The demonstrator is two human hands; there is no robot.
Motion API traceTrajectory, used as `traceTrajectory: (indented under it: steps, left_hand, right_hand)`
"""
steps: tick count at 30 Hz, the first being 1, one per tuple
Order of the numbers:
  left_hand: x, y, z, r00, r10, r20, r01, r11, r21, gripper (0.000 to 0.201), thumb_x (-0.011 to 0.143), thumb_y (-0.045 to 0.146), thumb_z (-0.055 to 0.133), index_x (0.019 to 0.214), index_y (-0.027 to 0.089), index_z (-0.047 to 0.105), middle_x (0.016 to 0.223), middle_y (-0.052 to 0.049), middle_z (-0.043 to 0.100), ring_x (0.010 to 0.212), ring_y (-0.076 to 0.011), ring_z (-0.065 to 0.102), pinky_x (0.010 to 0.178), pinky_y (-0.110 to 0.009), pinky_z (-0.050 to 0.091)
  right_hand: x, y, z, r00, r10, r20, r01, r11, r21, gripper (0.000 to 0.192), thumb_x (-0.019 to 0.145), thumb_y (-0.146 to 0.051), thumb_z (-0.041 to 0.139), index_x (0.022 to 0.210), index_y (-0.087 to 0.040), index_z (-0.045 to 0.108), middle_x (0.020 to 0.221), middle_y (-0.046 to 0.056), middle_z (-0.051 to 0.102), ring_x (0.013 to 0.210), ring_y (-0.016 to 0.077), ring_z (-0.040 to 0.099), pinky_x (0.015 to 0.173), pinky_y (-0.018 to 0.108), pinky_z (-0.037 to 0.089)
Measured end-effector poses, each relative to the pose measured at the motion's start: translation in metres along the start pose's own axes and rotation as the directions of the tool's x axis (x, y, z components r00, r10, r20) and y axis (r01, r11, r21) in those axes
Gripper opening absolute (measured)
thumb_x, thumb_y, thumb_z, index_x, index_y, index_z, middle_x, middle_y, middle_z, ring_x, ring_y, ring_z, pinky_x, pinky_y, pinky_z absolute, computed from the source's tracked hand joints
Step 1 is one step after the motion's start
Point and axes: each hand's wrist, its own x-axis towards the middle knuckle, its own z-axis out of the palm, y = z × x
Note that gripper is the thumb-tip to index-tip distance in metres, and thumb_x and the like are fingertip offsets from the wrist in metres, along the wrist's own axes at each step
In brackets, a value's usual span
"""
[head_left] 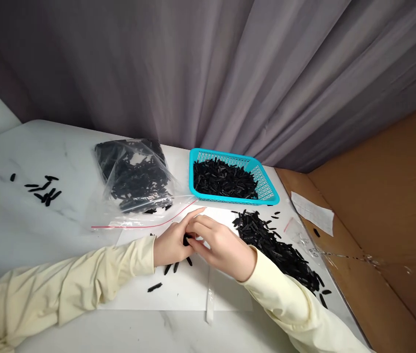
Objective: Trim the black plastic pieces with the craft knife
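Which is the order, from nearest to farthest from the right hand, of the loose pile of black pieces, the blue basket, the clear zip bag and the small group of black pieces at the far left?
From the right hand:
1. Loose pile of black pieces, just to its right.
2. Blue basket, behind it to the right.
3. Clear zip bag, behind it to the left.
4. Small group of black pieces, far left on the table.

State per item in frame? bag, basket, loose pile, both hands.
zip bag: lying flat, holds black pieces, open or sealed unclear
basket: upright, part filled with black pieces
loose pile: spread on table
left hand: pinching small black piece
right hand: fingers meet the same piece
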Motion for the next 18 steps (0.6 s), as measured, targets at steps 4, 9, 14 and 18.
traceTrajectory:
  steps: [4,9,14,18]
  left_hand:
    - [0.0,0.0,0.001,0.999,-0.008,0.033,0.008,1.0,0.002,0.074,0.065,0.008,0.049,0.134,0.011,0.025,0.08,-0.004,0.066,0.081,-0.0211,0.062,0.073,-0.031,0.049]
    - [0.0,-0.001,0.003,0.997,0.048,0.067,-0.049,0.999,0.004,0.069,0.064,0.006,0.049,0.13,0.013,0.031,0.077,-0.001,0.063,0.072,-0.016,0.06,0.069,-0.026,0.048]
    - [0.0,0.004,0.003,0.998,0.022,0.065,-0.022,1.0,-0.004,0.055,0.074,0.013,0.051,0.127,0.013,0.038,0.063,0.004,0.057,0.055,-0.0105,0.051,0.056,-0.021,0.043]
    - [0.001,0.007,0.002,0.999,0.035,0.022,-0.035,0.999,0.024,0.043,0.08,0.022,0.051,0.121,0.007,0.05,0.048,0.008,0.044,0.045,-0.0077,0.038,0.049,-0.019,0.038]
  right_hand:
    - [0.001,0.004,-0.001,0.997,0.013,0.072,-0.015,0.999,0.028,0.016,0.076,-0.003,0.044,0.085,-0.01,0.056,0.084,0.012,0.06,0.076,0.0194,0.055,0.066,0.031,0.048]
    - [-0.005,0.008,-0.001,0.993,0.116,0.023,-0.118,0.963,0.241,0.016,0.073,-0.004,0.05,0.083,-0.014,0.058,0.074,0.004,0.061,0.064,0.0142,0.054,0.062,0.027,0.047]
    - [-0.016,0.013,0.001,0.934,0.354,-0.054,-0.253,0.758,0.602,0.013,0.076,-0.016,0.057,0.088,-0.018,0.064,0.087,0.005,0.061,0.076,0.0149,0.057,0.065,0.026,0.049]
    - [-0.029,0.022,0.009,0.821,0.569,-0.047,-0.231,0.405,0.885,0.013,0.071,-0.024,0.068,0.083,-0.019,0.068,0.082,0.003,0.064,0.072,0.014,0.06,0.066,0.027,0.05]
